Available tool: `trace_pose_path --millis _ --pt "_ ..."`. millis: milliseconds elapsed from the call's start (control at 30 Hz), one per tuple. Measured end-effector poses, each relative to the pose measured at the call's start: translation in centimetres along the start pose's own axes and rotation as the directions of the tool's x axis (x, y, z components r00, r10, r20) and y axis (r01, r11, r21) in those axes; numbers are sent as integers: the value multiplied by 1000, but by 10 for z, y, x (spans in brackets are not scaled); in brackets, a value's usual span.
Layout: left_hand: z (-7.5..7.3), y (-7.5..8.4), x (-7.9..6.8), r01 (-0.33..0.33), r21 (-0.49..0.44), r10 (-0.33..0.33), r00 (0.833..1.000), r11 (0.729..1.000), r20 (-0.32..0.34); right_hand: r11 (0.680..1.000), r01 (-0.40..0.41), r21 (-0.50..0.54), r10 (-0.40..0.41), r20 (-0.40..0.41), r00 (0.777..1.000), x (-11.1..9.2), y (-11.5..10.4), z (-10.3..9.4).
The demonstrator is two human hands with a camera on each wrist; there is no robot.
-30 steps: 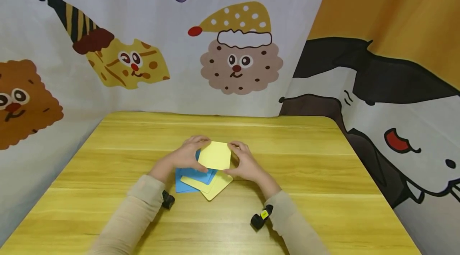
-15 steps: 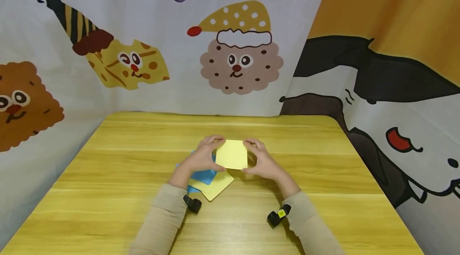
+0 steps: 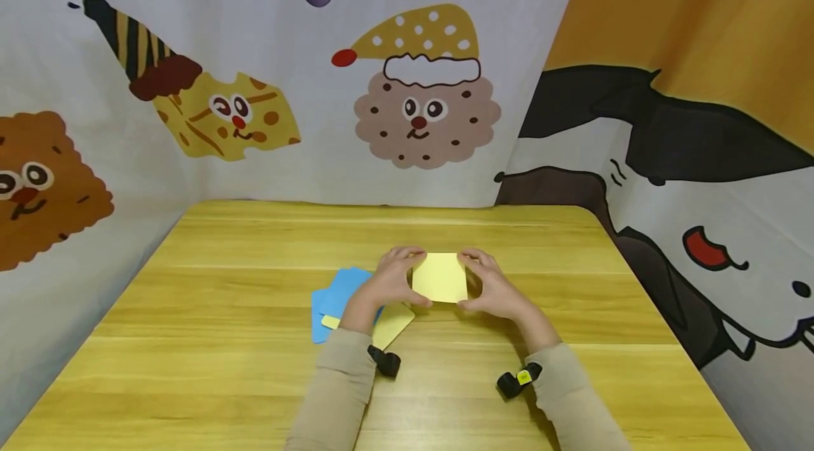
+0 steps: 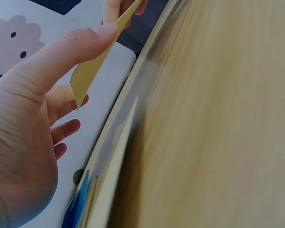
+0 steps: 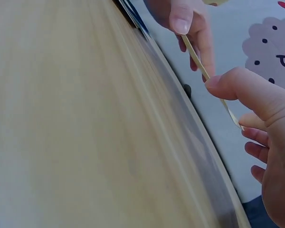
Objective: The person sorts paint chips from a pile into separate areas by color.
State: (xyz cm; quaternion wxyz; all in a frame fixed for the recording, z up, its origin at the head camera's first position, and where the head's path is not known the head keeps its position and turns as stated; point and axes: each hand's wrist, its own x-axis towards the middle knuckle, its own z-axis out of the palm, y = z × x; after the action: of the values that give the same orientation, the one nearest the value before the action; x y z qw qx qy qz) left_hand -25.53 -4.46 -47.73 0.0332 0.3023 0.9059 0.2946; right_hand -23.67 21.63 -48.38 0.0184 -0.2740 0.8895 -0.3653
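Observation:
A thin pale yellow square card (image 3: pixel 439 277) is held up off the table between both hands. My left hand (image 3: pixel 389 283) pinches its left side, thumb at the near corner and fingers at the far one. On the opposite side my right hand (image 3: pixel 499 290) grips it the same way. Seen edge-on in the left wrist view, the yellow card (image 4: pixel 89 76) hangs over the tabletop; the right wrist view shows its thin edge slightly bent. Left of the hands, blue cards (image 3: pixel 343 288) and yellow cards (image 3: pixel 393 324) lie overlapped in a loose pile, partly hidden by my left wrist.
The wood-grain table (image 3: pixel 222 338) reaches back to a white curtain (image 3: pixel 254 27) printed with cartoon food faces. Another printed curtain (image 3: pixel 699 83) hangs along the right side. A black camera (image 3: pixel 385 363) sits on the left wrist, another camera (image 3: pixel 511 385) on the right.
Both hands have carried the yellow card to the right, from above the pile to a spot beside it. More of the blue cards now shows.

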Motion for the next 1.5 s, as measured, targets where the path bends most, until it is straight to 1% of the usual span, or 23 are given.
trace_pose_path --millis 200,367,533,667,800,967,1267,1333,1500 --pt "10 6 9 11 -32 -11 1000 999 2 1000 0 -7 0 -8 1000 -7 9 -7" --pt "15 12 19 42 -43 -41 999 998 26 1000 -27 -7 27 10 1000 -9 18 -13" --pt "22 11 28 83 -59 -81 996 995 40 998 -56 -9 56 36 998 -4 27 -18" --pt "28 7 32 104 -84 -101 994 991 42 997 -83 -2 83 58 995 -1 33 -18" --pt "32 6 33 113 -81 -110 993 990 46 994 -112 2 111 73 991 1 38 -17" --pt "32 7 32 116 -36 -114 992 993 54 990 -142 -6 142 87 986 4 41 -15" --pt "32 6 31 117 6 -117 991 993 68 988 -149 -47 154 140 978 5 40 -15" --pt "32 5 31 116 11 -117 991 993 67 986 -157 -47 162 145 976 5 39 -14" --pt "31 4 30 123 -4 -122 991 992 53 988 -149 -45 153 135 979 7 37 -14"
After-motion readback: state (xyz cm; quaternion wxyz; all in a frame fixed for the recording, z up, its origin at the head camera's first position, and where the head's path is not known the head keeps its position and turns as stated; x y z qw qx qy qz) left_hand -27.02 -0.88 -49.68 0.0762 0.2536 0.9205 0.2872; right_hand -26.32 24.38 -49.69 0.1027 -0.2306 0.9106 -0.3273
